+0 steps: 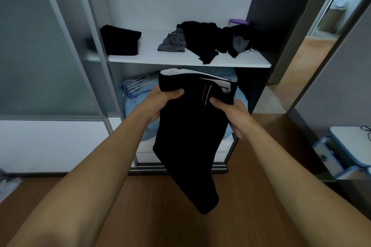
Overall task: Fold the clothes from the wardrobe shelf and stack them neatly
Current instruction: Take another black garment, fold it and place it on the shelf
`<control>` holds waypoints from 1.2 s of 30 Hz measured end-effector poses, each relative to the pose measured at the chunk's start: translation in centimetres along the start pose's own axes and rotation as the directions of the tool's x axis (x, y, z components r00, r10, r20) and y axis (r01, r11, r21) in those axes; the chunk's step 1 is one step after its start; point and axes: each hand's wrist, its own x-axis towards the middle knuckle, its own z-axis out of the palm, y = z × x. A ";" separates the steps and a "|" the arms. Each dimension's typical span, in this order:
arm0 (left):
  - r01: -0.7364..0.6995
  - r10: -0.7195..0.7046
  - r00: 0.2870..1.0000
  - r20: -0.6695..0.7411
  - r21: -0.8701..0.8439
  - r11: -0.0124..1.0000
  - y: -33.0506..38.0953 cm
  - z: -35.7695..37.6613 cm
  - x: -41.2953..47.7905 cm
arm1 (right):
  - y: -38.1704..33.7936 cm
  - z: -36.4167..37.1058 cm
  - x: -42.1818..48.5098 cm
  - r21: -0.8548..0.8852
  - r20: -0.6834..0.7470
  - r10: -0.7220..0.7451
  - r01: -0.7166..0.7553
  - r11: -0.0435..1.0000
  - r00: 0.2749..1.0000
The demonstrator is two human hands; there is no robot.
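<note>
Black fabric forms the garment (188, 136) held in front of the open wardrobe, below the white shelf (152, 59) and above the wooden floor (160, 216). Its upper edge shows a white lining and a short pair of red and white stripes, and its lower end hangs free toward the floor. The left hand (160, 100) grips the garment's upper left part, thumb laid across the front of the cloth. The right hand (232, 112) clasps the right edge, fingers curled onto the fabric just beside the stripes. On the shelf, a folded black item (120, 39) lies at the left, well apart from a loose pile of dark clothes (212, 40) at the right. A crumpled grey garment (172, 43) touches the left side of that pile. A purple-rimmed container (239, 22) stands behind the pile. In the compartment under the shelf, light blue bedding (138, 106) sits behind the held garment, with white hangers (136, 85) lying on its left part
</note>
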 end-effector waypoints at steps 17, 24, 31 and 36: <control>0.168 -0.171 0.976 0.133 0.033 0.985 -1.1 -1.0 -2.2 | -2.0 -1.2 -0.3 0.314 0.181 0.135 -0.187 0.931 0.974; 0.136 -0.141 0.986 -0.089 -0.066 0.989 -2.3 -0.3 -2.7 | -1.2 -1.6 0.1 0.171 0.367 0.169 -0.245 0.954 0.915; 0.382 -0.383 0.919 0.095 0.028 0.924 -2.7 -2.9 -4.4 | 2.8 -0.9 -0.6 0.244 0.307 0.237 -0.317 0.917 0.922; 0.362 -0.361 0.932 0.038 -0.021 0.932 -5.7 -3.0 -5.8 | 2.7 -1.1 0.4 0.182 0.286 0.428 -0.487 0.854 0.858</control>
